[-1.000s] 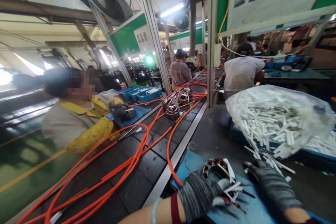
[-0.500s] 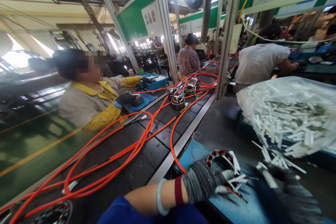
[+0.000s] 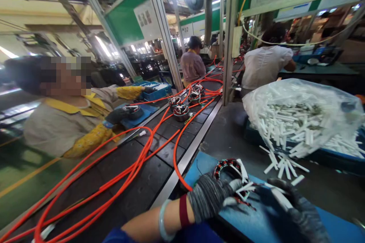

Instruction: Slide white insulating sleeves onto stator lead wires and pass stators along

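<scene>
Stator (image 3: 224,165), wound in red and black wire, lies on the blue mat (image 3: 199,164) at the near edge of the desk (image 3: 228,136), between the person's two gloved hands, with white-sleeved leads fanning out from its right side.

Far left: a co-worker (image 3: 57,125) in a grey top with yellow patterned sleeves sits across the conveyor belt (image 3: 159,171). The co-worker's gloved hand (image 3: 119,114) rests on a separate unit on a blue pad. A blue bin (image 3: 155,91) stands behind that station.

Centre left: orange cables (image 3: 137,163) run in loose loops along the belt. Three more wound units (image 3: 181,111) stand on the belt further up, cables attached. A second person (image 3: 192,65) sits beyond them, back to the camera.

Centre: left hand (image 3: 209,197), in a grey knit glove, lies against the near rim of the stator. Its fingers (image 3: 228,189) are curled closed on the rim and the leads there. A pale bangle and a red band sit on that wrist.

Centre right: right hand (image 3: 296,212), in a dark glove, is blurred. Its fingers appear closed around a white tube (image 3: 281,198), just beside the leads.

Right: a clear plastic bag (image 3: 299,115) packed with white tubes rests on a blue tray on the desk. Loose tubes (image 3: 282,167) lie spilled in front of it. A third person (image 3: 264,66) in a white shirt works at a bench behind.
</scene>
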A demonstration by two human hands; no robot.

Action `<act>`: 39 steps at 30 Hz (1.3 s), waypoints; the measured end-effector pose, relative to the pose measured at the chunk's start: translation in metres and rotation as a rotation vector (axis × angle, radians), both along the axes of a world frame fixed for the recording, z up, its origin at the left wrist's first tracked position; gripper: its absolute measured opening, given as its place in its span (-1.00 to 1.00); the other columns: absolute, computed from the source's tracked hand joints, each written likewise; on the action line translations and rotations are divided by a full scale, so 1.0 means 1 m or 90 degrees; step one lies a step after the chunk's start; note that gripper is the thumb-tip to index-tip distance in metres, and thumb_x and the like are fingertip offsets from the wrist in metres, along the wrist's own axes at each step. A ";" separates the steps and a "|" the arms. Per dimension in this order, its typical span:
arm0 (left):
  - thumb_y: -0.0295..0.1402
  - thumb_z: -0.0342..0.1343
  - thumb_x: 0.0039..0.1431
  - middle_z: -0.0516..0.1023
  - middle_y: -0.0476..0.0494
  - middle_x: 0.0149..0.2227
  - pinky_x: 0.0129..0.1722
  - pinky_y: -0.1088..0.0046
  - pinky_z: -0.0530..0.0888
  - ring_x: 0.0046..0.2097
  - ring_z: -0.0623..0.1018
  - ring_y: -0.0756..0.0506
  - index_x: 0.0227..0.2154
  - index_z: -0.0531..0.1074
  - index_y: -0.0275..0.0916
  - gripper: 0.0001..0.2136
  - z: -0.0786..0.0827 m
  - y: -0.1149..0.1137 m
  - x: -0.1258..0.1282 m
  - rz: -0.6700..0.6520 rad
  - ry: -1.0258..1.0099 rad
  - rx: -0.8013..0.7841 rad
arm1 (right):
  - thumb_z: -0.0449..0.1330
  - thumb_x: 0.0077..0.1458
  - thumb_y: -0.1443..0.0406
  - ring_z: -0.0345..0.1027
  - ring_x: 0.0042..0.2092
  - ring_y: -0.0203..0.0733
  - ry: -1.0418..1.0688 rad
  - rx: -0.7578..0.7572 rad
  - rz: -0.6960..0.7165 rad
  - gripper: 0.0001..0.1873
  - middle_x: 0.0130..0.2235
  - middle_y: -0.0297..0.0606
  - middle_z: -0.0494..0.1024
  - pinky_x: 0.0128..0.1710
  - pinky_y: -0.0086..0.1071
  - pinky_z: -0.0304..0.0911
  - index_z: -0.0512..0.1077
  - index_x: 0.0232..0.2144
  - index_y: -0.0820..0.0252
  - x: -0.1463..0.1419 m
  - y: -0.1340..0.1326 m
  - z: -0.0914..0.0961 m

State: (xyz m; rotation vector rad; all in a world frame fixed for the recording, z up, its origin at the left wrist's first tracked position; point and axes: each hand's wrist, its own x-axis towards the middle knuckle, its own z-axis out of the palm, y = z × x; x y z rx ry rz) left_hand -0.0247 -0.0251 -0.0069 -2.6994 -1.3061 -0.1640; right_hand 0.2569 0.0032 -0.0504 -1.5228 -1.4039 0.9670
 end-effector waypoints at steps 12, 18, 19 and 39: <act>0.03 0.06 0.38 0.66 0.04 -0.27 -0.33 0.42 0.51 -0.33 0.63 -0.05 0.32 0.29 -0.04 -0.47 -0.008 -0.002 -0.002 -0.005 -0.064 0.065 | 0.32 -0.24 -0.20 0.63 -0.16 0.20 0.061 -0.068 -0.019 -0.38 -0.17 0.00 0.71 -0.19 -0.15 0.61 0.60 -0.29 0.14 -0.023 -0.006 0.024; 0.02 0.01 0.42 0.66 -0.05 -0.25 -0.26 0.43 0.53 -0.29 0.64 -0.07 0.33 0.30 -0.06 -0.48 -0.006 -0.001 -0.003 -0.009 -0.053 0.042 | 0.37 -0.30 -0.19 0.62 -0.15 0.28 0.091 -0.072 -0.030 -0.51 -0.23 -0.14 0.72 -0.18 -0.03 0.60 0.63 -0.36 -0.07 -0.026 -0.007 0.025; 0.01 0.01 0.42 0.67 -0.06 -0.24 -0.25 0.43 0.54 -0.28 0.64 -0.08 0.32 0.30 -0.07 -0.48 -0.007 -0.001 -0.003 -0.014 -0.061 0.035 | 0.37 -0.29 -0.19 0.62 -0.16 0.28 0.093 -0.069 -0.031 -0.52 -0.24 -0.16 0.72 -0.19 -0.02 0.60 0.64 -0.37 -0.10 -0.026 -0.008 0.024; -0.28 0.04 0.46 0.64 -0.24 0.07 -0.26 0.33 0.51 -0.22 0.67 -0.16 0.29 0.39 -0.14 -0.60 0.025 -0.018 0.002 0.069 0.032 0.045 | 0.35 0.04 0.02 0.57 -0.14 -0.04 0.074 0.000 -0.061 -0.64 -0.16 -0.20 0.70 -0.03 -0.13 0.47 0.58 -0.19 0.09 -0.021 -0.021 0.017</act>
